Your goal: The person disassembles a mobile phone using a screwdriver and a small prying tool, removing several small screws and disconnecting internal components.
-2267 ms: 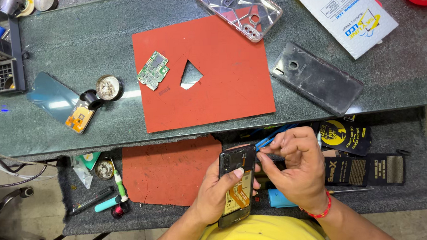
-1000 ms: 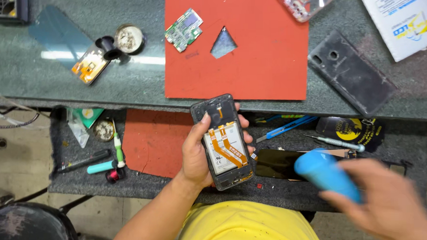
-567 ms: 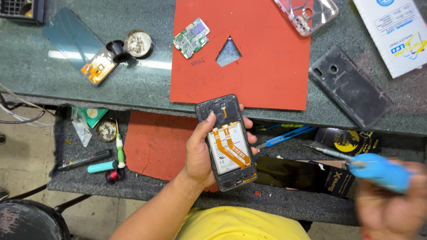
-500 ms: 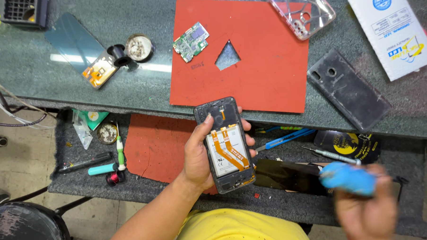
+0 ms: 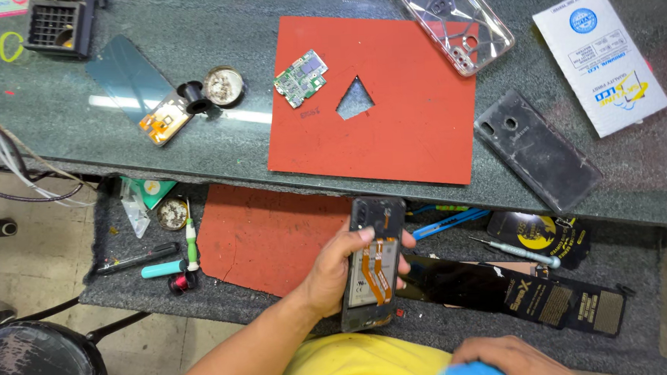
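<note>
The left hand [image 5: 329, 273] holds a black phone with its back cover off [image 5: 373, 264], so the orange ribbon strips inside it show. The phone is up in the air, over the lower grey shelf [image 5: 115, 291] and just in front of the edge of the green stone table [image 5: 199, 148]. The thumb lies across the open side and the other fingers curl round the far edge — so this hand is closed on the phone. The right hand [image 5: 502, 355] is low at the bottom of the picture, near the yellow shirt [image 5: 354, 364], with a soft blue thing [image 5: 466, 373] at it; it seems to hold the blue thing, but most of it is cut off, so I cannot tell how its fingers are set. To do this part well, I think the phone should be kept flat and steady, with the thumb off the thin orange strips, because they look easy to bend. The blue thing should come in slowly and touch only the spot it is meant for. On the table lie a big red mat with a triangle hole [image 5: 390, 104], a small green circuit board [image 5: 301, 78] on that mat, a clear plastic phone case [image 5: 453, 24] and a black phone back cover [image 5: 539, 151] — all well apart from the hands. A blue-handled screwdriver [image 5: 517, 251] lies on the shelf near the phone.
</note>
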